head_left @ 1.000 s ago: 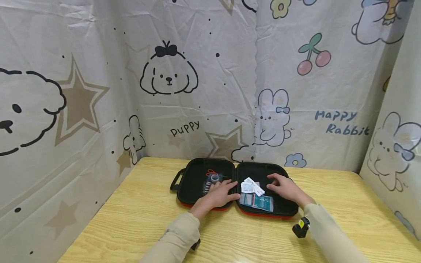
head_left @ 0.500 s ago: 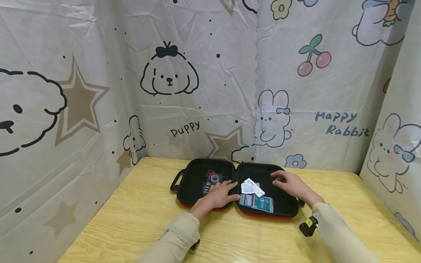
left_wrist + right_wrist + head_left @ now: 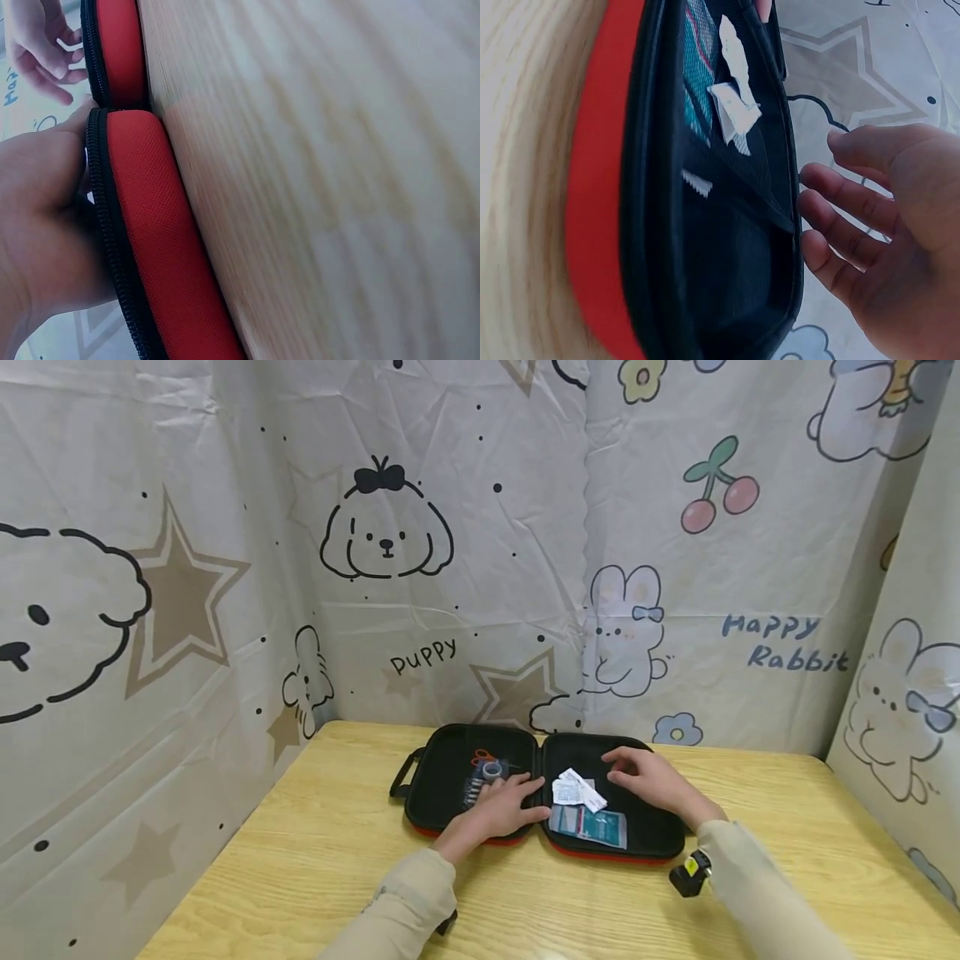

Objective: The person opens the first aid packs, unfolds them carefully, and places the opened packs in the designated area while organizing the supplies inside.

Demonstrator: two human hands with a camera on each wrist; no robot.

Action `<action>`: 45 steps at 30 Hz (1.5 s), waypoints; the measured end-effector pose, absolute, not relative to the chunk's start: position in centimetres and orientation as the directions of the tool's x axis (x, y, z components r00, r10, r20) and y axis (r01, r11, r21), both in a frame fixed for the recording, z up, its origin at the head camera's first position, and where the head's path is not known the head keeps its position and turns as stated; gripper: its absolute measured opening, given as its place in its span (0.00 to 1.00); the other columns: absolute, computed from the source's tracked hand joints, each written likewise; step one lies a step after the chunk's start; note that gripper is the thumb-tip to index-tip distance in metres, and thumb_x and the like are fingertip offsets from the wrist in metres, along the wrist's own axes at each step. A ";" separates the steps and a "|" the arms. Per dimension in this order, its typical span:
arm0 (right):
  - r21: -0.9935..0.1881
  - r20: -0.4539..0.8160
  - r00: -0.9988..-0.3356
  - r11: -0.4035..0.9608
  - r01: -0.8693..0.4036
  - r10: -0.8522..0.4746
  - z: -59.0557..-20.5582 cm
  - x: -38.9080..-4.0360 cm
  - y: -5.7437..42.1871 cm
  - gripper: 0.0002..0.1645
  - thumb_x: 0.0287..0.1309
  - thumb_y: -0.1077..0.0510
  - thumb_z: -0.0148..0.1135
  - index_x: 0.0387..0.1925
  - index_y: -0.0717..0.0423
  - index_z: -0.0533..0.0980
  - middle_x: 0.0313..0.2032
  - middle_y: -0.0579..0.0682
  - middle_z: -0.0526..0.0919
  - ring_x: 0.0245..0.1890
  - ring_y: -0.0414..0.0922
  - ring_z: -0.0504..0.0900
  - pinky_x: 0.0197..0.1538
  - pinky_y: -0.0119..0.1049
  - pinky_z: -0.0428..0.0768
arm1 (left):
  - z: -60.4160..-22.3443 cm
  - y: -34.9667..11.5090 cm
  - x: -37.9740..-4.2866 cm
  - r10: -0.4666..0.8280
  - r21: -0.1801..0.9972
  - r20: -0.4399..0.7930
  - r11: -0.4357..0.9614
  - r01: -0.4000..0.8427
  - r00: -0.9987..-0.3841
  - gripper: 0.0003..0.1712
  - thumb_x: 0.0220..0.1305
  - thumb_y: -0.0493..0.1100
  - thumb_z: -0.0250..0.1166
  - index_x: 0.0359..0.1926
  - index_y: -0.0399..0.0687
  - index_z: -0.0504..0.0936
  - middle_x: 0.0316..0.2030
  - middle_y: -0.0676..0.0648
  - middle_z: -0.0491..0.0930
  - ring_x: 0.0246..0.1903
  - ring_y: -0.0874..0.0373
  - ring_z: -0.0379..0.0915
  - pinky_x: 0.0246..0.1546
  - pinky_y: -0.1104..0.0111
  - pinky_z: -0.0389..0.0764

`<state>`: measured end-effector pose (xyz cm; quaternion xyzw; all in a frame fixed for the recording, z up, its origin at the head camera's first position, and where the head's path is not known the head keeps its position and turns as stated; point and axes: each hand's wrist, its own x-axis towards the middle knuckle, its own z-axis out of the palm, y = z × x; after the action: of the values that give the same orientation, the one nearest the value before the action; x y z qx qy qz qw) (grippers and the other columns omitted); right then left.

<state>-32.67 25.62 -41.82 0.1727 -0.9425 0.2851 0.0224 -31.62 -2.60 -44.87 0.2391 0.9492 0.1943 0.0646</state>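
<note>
A black zip case (image 3: 442, 777) with a red shell lies spread out flat on the table. My left hand (image 3: 498, 810) rests over its left half near the hinge, fingers stretched and thumb toward the middle. Beside those fingers are orange-handled scissors (image 3: 482, 757), a white tape roll (image 3: 492, 770) and a row of small vials or similar pieces (image 3: 472, 791), partly hidden. Above the right half my right hand (image 3: 651, 781) hovers with loosely bent fingers, nothing between them. White packets (image 3: 576, 791) and a clear bag with a teal pack (image 3: 592, 827) lie in that half.
The wooden table (image 3: 570, 910) runs out in front of the case. A carry handle (image 3: 402, 774) sticks out on the case's left side. Behind stands a printed curtain (image 3: 450, 610), close to the case's back edge. A small camera (image 3: 690, 872) sits on the right wrist.
My right hand shifts right over the case, then comes back left toward the white packets. My left hand and the case contents stay where they were.
</note>
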 end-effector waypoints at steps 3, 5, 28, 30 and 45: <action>-0.521 0.152 -0.931 0.773 -0.361 -0.333 -41.8 -32.9 25.0 0.19 0.66 0.58 0.61 0.55 0.62 0.77 0.41 0.52 0.83 0.38 0.45 0.78 0.46 0.43 0.79 | -45.0 -2.6 -31.6 0.474 0.400 -0.030 0.812 0.424 -0.880 0.37 0.69 0.66 0.55 0.74 0.62 0.64 0.74 0.45 0.61 0.69 0.41 0.60 0.69 0.41 0.56; -0.514 0.160 -0.925 0.771 -0.376 -0.345 -41.8 -33.0 24.6 0.19 0.65 0.58 0.62 0.55 0.61 0.78 0.40 0.51 0.83 0.37 0.44 0.77 0.45 0.42 0.79 | -45.0 -2.6 -31.7 0.471 0.397 -0.032 0.815 0.421 -0.882 0.37 0.69 0.67 0.55 0.74 0.62 0.64 0.74 0.45 0.61 0.69 0.41 0.60 0.69 0.42 0.56; -0.513 0.084 -0.890 0.746 -0.424 -0.448 -42.5 -33.9 21.5 0.25 0.60 0.57 0.66 0.58 0.61 0.77 0.47 0.58 0.81 0.38 0.44 0.76 0.45 0.43 0.77 | -44.9 -2.6 -31.6 0.463 0.379 -0.041 0.827 0.415 -0.886 0.37 0.69 0.67 0.54 0.74 0.63 0.63 0.74 0.46 0.61 0.70 0.40 0.60 0.69 0.41 0.55; -0.516 0.080 -0.889 0.744 -0.424 -0.451 -42.6 -33.9 21.4 0.26 0.60 0.57 0.67 0.58 0.61 0.76 0.48 0.58 0.80 0.40 0.45 0.76 0.47 0.45 0.77 | -45.0 -2.6 -31.7 0.461 0.381 -0.044 0.828 0.412 -0.886 0.37 0.69 0.67 0.54 0.75 0.64 0.63 0.74 0.46 0.61 0.70 0.40 0.59 0.70 0.41 0.55; -0.472 -0.004 -0.896 0.790 -0.390 -0.445 -44.5 -34.9 20.9 0.29 0.51 0.53 0.75 0.55 0.56 0.80 0.51 0.54 0.76 0.46 0.48 0.75 0.57 0.52 0.75 | -44.7 -2.6 -31.5 0.464 0.397 -0.049 0.822 0.409 -0.885 0.37 0.70 0.65 0.55 0.75 0.62 0.63 0.74 0.45 0.60 0.69 0.40 0.59 0.70 0.41 0.55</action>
<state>-34.89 20.88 -44.50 0.2211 -0.9443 0.2367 -0.0573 -31.46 -2.60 -44.69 0.2292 0.9516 0.1915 0.0717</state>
